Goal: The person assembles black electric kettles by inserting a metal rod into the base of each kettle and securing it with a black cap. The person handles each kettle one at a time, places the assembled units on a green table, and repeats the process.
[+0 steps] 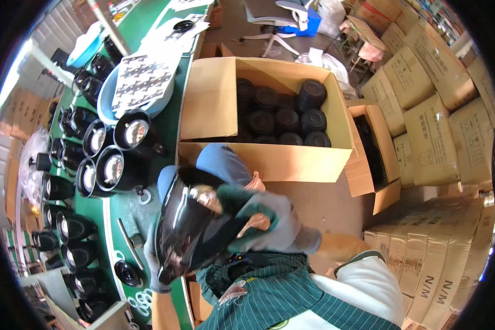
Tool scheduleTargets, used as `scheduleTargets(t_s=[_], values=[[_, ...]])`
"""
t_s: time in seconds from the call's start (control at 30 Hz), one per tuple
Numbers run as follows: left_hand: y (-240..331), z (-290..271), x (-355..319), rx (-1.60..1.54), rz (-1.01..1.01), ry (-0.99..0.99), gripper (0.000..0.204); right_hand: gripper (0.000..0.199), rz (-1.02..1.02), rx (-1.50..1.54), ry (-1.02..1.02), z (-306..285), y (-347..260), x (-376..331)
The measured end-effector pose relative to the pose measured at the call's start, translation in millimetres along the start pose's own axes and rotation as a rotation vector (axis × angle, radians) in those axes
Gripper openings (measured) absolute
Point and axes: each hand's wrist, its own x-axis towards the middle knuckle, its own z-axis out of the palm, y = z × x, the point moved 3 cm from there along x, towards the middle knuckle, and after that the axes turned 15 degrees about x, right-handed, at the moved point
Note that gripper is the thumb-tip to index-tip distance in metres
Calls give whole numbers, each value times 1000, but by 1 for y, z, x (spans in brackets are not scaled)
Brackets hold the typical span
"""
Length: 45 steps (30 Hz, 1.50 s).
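A glossy black pot (181, 234) with a shiny metallic patch near its top is tilted in front of my body, partly smeared by motion. My right hand (272, 223), in a grey and green work glove, grips it from the right with bent fingers. On its far left side my gloved left hand (155, 264) holds the lower part; most of those fingers are hidden behind the pot. On the green table beside it lie a dark rod-shaped tool (130, 242), a round black lid-like part (127, 273) and several white rings (142, 301).
Several black pots with silvery insides (113, 168) stand along the green table at left. Behind them is a blue basin (107, 99) with a printed sheet (143, 82) on top. An open carton (291, 162) holds black round items (286, 118). Stacked cartons (429, 132) line the right side.
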Motion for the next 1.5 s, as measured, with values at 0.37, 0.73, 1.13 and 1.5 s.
scheduleTargets(t_s=[0.37, 0.73, 1.13, 1.5], values=[[-78, 51, 18, -481, -477, -134, 76, 70, -165, -67, -317, -43, 38, 43], [-112, 61, 10, -693, -736, -72, 68, 146, 1043, -1394, 308, -346, 341, 197], [-113, 71, -12, -854, -806, 5, 60, 118, 366, -1275, 450, -267, 198, 207], [-124, 49, 2, -976, -597, -37, 53, 144, -6, -202, -535, -35, 62, 116]])
